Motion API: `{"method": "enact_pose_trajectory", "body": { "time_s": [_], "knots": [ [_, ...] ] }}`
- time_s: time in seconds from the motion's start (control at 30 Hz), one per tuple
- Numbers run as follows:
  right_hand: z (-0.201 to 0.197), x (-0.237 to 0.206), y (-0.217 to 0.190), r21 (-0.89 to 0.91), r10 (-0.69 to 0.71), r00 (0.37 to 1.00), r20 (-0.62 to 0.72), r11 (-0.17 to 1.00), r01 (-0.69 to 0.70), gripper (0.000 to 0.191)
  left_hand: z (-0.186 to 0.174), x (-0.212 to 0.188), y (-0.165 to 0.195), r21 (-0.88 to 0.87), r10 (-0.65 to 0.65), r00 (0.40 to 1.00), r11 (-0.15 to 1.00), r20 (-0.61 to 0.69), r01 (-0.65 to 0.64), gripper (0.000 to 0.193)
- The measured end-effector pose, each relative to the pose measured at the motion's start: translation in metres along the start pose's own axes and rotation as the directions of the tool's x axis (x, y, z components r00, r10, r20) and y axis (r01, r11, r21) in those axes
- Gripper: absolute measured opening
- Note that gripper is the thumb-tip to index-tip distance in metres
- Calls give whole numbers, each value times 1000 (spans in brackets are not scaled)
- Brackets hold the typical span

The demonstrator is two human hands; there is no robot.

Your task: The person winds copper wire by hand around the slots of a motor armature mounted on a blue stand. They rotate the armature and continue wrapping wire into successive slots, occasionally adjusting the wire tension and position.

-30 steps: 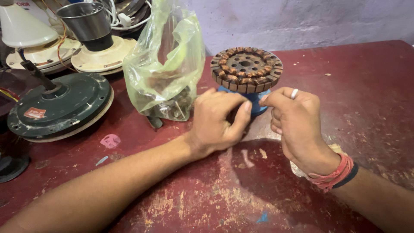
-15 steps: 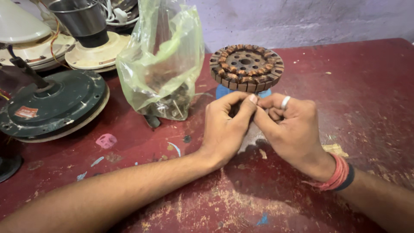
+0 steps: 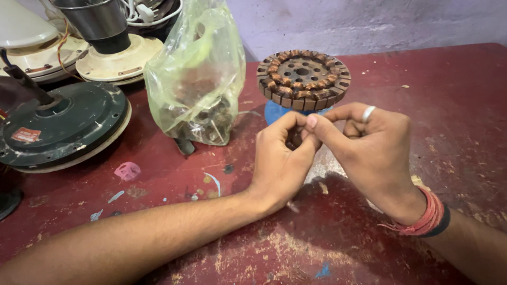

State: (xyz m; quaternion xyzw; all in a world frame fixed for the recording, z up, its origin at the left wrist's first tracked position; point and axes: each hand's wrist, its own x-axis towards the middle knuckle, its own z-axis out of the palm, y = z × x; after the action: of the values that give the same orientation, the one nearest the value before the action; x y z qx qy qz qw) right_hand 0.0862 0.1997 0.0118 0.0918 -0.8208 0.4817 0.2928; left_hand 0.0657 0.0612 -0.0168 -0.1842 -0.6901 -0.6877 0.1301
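A round fan stator (image 3: 303, 78) with copper windings stands on a blue base (image 3: 275, 111) at the back of the red table (image 3: 454, 105). Just in front of it my left hand (image 3: 280, 163) and my right hand (image 3: 372, 153) meet fingertip to fingertip. Together they pinch a small dark piece (image 3: 293, 139), which the fingers mostly hide. My right hand wears a silver ring (image 3: 368, 113), and red threads and a dark band (image 3: 428, 219) circle its wrist. Neither hand touches the stator.
A clear plastic bag (image 3: 198, 79) of small parts stands left of the stator. A dark green fan motor housing (image 3: 63, 126) lies at the left, with cream fan bodies (image 3: 113, 63) and wires behind it. A pink scrap (image 3: 128, 171) lies on the worn tabletop.
My hands have drawn back from the stator's base toward me and closed together, fingertips now pinching a small piece between them. The stator and bag have not moved.
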Motion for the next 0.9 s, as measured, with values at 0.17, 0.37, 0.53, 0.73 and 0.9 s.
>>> {"method": "enact_pose_trajectory", "body": {
  "time_s": [0.17,0.37,0.53,0.73,0.9],
  "knots": [
    [0,1,-17,-100,-28,999,22,995,30,12,-3,-3,3,93,23,1000,995,-14,-22,13],
    [-3,0,-16,9,-61,993,98,998,60,12,-4,-5,-3,2,-61,998,998,-2,61,20],
    [-8,9,-5,142,-58,997,54,989,49,10,-6,1,-12,-291,-171,970,932,174,217,36],
    [-9,11,-6,200,-136,975,178,975,99,11,-3,2,-20,-282,-123,952,938,279,204,27],
    [-5,15,-12,344,22,976,216,934,-98,11,1,0,-19,-259,-139,959,944,248,204,24]
  ]
}}
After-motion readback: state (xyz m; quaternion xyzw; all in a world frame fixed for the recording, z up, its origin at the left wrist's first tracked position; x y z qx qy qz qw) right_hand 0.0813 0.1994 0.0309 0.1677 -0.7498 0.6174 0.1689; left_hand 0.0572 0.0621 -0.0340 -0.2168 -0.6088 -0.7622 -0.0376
